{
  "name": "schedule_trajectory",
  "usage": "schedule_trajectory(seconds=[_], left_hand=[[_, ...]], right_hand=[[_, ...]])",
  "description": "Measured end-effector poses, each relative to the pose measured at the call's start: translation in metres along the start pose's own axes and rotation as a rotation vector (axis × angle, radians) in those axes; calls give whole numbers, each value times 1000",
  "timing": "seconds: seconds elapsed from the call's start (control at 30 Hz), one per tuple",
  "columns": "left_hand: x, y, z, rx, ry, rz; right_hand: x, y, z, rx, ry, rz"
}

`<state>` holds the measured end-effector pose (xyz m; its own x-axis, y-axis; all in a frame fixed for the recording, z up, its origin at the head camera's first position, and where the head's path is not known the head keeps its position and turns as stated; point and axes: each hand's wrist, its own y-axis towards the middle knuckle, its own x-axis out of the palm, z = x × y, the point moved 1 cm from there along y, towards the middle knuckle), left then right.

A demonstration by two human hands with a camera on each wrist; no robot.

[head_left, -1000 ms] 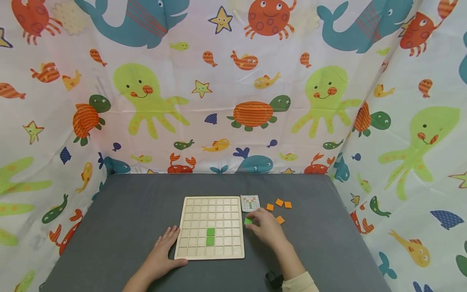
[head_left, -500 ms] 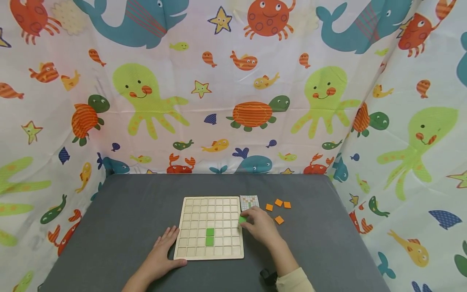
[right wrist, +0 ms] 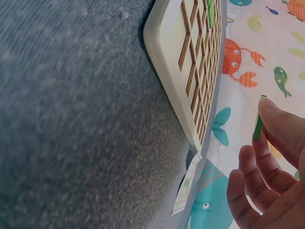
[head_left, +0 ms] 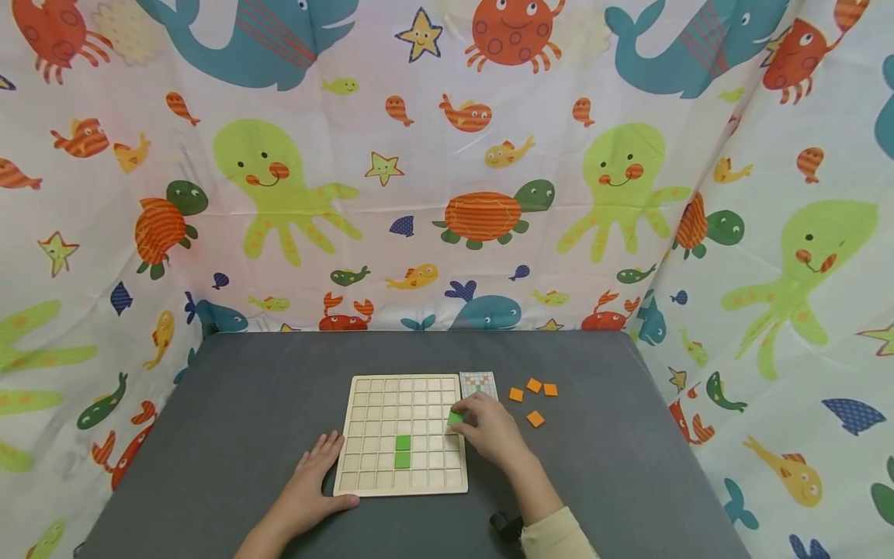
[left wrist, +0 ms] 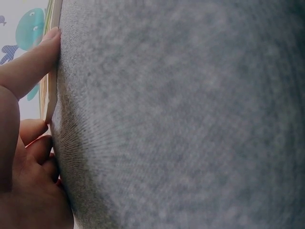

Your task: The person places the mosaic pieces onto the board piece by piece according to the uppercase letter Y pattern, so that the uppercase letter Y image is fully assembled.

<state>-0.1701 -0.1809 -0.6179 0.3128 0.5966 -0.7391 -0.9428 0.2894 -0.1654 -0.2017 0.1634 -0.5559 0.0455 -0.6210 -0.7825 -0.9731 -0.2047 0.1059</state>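
A wooden grid board (head_left: 370, 473) lies on the grey table, with two green square tiles (head_left: 403, 442) one above the other in its cells. Against its left edge rests my left hand (head_left: 307, 487), fingers extended, thumb at the near corner. In the left wrist view, a finger (left wrist: 35, 59) touches the board's side. My right hand (head_left: 497, 433) pinches another green square tile (head_left: 455, 418) between thumb and fingers, above the board's right edge. The right wrist view shows that tile (right wrist: 258, 126) edge-on, raised clear of the board; the other fingers curl loosely.
A small card (head_left: 478, 379) printed with a coloured grid lies at the board's far right corner, partly behind my right hand. Several orange square tiles (head_left: 535, 419) are scattered to its right. A sea-animal curtain (head_left: 419, 186) hangs behind and beside the table (head_left: 265, 388).
My right hand has moved left with the green tile, from beside the board to over its right edge. The left hand stays at the board's left edge.
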Motion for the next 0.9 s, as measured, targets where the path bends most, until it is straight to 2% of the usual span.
schedule_trajectory(seconds=[0.53,0.9], left_hand=[[4,0,-2,27,6,8],[3,-2,-3,45,9,36]], right_hand=[[11,13,-13,-45,10,-30],[21,21,-23,-29,16,-68]])
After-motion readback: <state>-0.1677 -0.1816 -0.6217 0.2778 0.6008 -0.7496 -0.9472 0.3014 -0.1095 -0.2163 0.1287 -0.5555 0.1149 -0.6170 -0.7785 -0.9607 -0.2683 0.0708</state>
